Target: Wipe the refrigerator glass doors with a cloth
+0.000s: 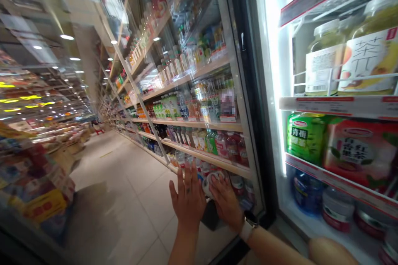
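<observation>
My left hand (188, 201) lies flat with fingers spread against the glass door (155, 198) of a drinks cooler. My right hand (225, 202), with a white-strapped watch (249, 225) on its wrist, rests beside it on the same pane. Its fingers cover part of a white round object (210, 183), which seems to sit behind the glass, though I cannot tell for certain. Neither hand clearly grips anything. A dark object (210, 215) shows below and between my hands.
The door's black frame (251, 91) stands to the right of my hands. Beyond it, lit cooler shelves hold large labelled jars (370, 60), green drink packs (306, 138) and a blue bottle (307, 192). A tiled aisle floor (115, 198) runs ahead, with goods displays (37, 186) at left.
</observation>
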Available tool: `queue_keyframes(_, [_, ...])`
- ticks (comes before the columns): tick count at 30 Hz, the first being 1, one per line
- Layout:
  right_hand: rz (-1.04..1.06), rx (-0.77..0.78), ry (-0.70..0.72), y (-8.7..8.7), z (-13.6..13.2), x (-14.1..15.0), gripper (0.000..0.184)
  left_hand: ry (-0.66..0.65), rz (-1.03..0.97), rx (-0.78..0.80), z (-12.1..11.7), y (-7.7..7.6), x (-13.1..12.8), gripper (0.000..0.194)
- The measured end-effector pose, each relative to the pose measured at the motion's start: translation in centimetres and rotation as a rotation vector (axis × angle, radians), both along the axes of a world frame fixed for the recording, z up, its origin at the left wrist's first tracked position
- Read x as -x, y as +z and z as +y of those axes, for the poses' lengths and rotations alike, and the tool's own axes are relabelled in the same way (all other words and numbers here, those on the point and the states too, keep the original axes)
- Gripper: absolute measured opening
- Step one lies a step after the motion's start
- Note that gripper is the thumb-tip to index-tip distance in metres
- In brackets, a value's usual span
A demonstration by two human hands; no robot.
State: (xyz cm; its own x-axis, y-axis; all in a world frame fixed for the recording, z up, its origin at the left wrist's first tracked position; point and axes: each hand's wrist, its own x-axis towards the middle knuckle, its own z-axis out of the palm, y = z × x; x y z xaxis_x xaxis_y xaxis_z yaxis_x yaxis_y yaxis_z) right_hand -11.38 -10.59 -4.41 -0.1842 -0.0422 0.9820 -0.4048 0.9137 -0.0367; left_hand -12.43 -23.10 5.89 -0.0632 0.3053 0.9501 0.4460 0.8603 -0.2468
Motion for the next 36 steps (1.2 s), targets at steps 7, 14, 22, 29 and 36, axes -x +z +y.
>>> queue_keyframes(7, [-0.049,-0.040,-0.046,-1.5,-0.3,0.2,0.062,0.041,0.062,0.031,-0.2,0.3,0.1,0.061])
queue_keyframes(14, [-0.057,0.117,0.046,7.2,-0.9,-0.2,0.069,0.033,0.039,0.020,-0.1,0.0,0.0,0.063])
queue_keyframes(22, [0.018,0.210,0.063,9.2,-1.0,0.4,0.066,0.049,0.033,0.002,0.1,-0.1,-0.3,0.061])
queue_keyframes(29, [0.018,0.054,0.004,1.5,-0.3,0.2,0.062,0.027,0.043,0.009,-0.1,0.1,0.0,0.060])
queue_keyframes(36, [0.079,-0.041,-0.049,-2.3,0.0,0.0,0.052,0.054,0.070,0.046,-0.2,0.3,0.0,0.061])
